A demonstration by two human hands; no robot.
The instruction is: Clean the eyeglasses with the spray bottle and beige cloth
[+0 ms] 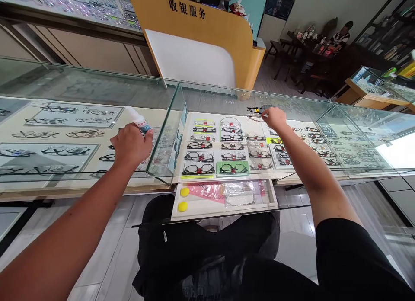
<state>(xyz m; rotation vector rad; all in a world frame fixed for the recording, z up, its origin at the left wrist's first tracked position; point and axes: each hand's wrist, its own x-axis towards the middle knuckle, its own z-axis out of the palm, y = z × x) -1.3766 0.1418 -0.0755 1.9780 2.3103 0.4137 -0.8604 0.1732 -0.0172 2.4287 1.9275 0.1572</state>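
Note:
My left hand (132, 143) is wrapped around a small white bottle (135, 116) with a printed label, held upright over the left part of the glass showcase. At the far side of the showcase, my right hand (274, 118) is closed in a pinch at a pair of dark-framed eyeglasses (255, 110) with a yellow tag. The fingertips meet its right side; the exact grip is small in view. Below lie rows of eyeglasses, among them a pair on a green card (232, 168) and a dark pair (199, 168) with a red tag.
A pulled-out drawer (197, 212) holds two yellow round items (183, 199), a pink sheet (207, 192) and clear plastic packets (239, 193). An upright glass divider (165, 134) stands right of my left hand. Beyond is a wooden counter (223, 30); a person (342, 36) sits at a far table.

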